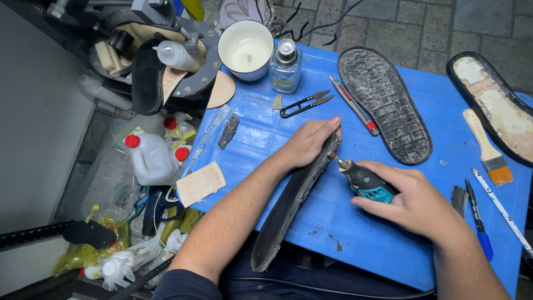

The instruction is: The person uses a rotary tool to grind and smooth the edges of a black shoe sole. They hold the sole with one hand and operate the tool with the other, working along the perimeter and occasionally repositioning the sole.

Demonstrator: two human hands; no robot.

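Sole in hand: dark shoe sole [288,205], held on edge, running from the centre of the frame down to the lower middle, its lower end past the near edge of the blue table [344,233].
Left hand: left hand [308,143] at frame centre, fingers wrapped over the sole's upper end, holding it firmly.
Right hand: right hand [413,201] right of centre, closed around a teal and black rotary tool [363,181].
Tool tip: small bit pointing left, touching or just at the sole's edge beside the left hand's fingers; exact contact cannot be told.
Second sole: black treaded sole [386,103] lying flat, upper right of centre, well apart from both hands.
Third sole: sole with pale patches [497,105] at the far right edge.
Brush: wooden-handled paintbrush [488,147] between the two flat soles, bristles orange.
Small tools: black thread snips [304,104] above the left hand; red and grey utility knife [355,105] just beside the treaded sole.
Containers: white bowl [246,49] and clear glass bottle [286,66] at the top centre of the table.
Off the table: white jug with a red cap [149,158] at the left, among bottles and bags on the floor.
Pens: blue-tipped pen [477,219] and white stick [499,208] at the lower right.
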